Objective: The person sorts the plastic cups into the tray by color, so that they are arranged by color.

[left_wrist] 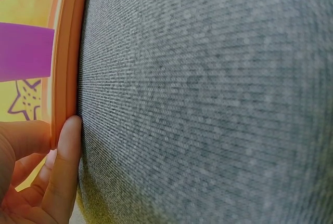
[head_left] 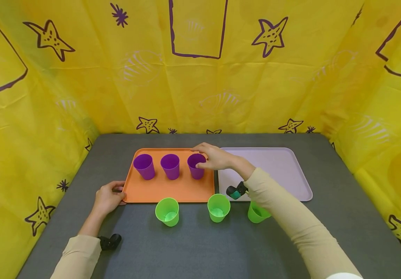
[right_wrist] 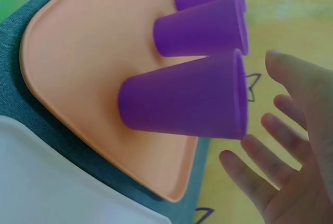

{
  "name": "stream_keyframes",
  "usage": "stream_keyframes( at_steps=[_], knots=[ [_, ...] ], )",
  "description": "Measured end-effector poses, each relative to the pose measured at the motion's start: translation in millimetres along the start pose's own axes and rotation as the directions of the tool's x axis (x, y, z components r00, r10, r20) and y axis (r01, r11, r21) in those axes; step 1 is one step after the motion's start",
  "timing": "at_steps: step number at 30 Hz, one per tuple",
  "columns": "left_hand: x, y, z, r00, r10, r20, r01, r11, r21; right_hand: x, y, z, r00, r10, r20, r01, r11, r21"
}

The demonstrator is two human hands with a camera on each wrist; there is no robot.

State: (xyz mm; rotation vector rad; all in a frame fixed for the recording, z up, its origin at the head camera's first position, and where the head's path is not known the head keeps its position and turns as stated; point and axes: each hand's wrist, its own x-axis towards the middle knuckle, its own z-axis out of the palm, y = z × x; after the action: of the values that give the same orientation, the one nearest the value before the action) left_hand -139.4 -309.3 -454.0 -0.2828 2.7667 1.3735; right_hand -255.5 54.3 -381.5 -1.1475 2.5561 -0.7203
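Backing the grey table (head_left: 186, 248), yellow cloth (head_left: 193, 93) hangs; left fingers (left_wrist: 66, 156) pinch the orange tray (head_left: 186, 192), right fingers (right_wrist: 247, 180) spread.

We find a small curtained recording booth; the kind of building around it we cannot determine; creased yellow cloth (head_left: 193, 85), printed with dark-outlined starfish (head_left: 272, 37) and pale fish, rises beyond the far edge of a grey tabletop (head_left: 193, 252) and along its left and right edges, turning near both far corners; we also note black wrist-worn cameras (head_left: 109, 242).
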Motion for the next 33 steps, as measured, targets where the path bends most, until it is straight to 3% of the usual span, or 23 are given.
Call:
stream_keyframes(
  at_steps=[11,23,33],
  knots=[
    [2.1,-1.9,0.3,1.000,-0.002,-0.003,0.002,1.000,0.015,-20.9,-1.0,-27.6,0.995,-0.030,-0.099,0.040,0.995,0.095],
    [1.7,-1.6,-0.1,1.000,0.002,-0.002,-0.001,1.000,0.016,-63.5,7.3,-55.7,0.978,-0.038,-0.205,0.083,0.973,0.218],
    [1.7,-2.3,0.5,1.000,0.007,-0.004,-0.007,1.000,0.022,-111.0,19.6,-69.8,0.947,0.031,-0.320,0.029,0.983,0.182]
  ],
)
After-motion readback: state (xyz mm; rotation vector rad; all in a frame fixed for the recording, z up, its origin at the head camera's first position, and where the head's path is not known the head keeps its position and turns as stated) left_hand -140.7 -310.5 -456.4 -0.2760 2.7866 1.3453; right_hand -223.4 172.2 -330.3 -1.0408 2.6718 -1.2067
